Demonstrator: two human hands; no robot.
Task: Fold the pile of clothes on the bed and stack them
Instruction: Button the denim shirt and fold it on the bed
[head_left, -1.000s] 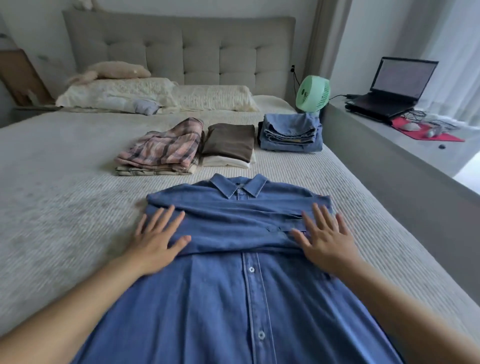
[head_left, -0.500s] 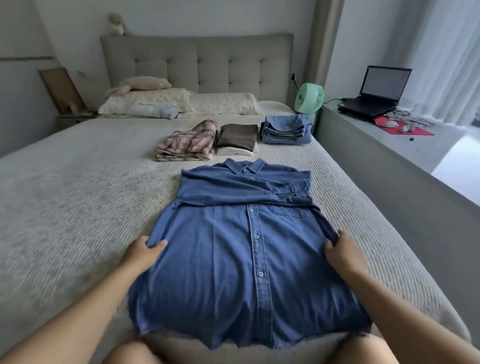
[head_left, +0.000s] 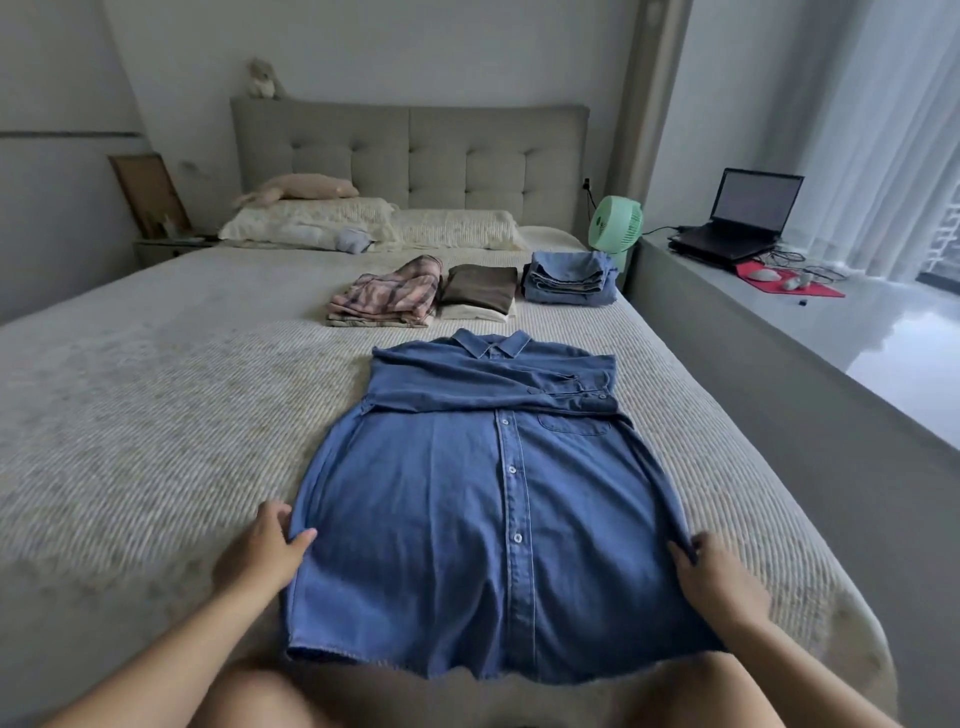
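Now, bed (head_left: 156, 415): ribbed cream cover, grey tufted headboard (head_left: 410, 156), pillows under it.
Ledge (head_left: 883, 332): laptop (head_left: 737, 218) and green fan (head_left: 615, 226) right of the bed.
Stacks: plaid pile (head_left: 384, 301), brown pile (head_left: 480, 291), denim pile (head_left: 569, 283) folded beyond the collar.
Blue shirt (head_left: 441, 519): flat, buttoned, sleeves crossed over chest.
Left hand (head_left: 260, 556): fingers pinch the shirt's left edge.
Right hand (head_left: 719, 582): fingers curled gripping the right edge.

I count one denim shirt (head_left: 483, 499), three folded stacks (head_left: 387, 296) (head_left: 480, 291) (head_left: 569, 278), two pillows (head_left: 311, 223) (head_left: 457, 228), one fan (head_left: 615, 226), one laptop (head_left: 737, 218).
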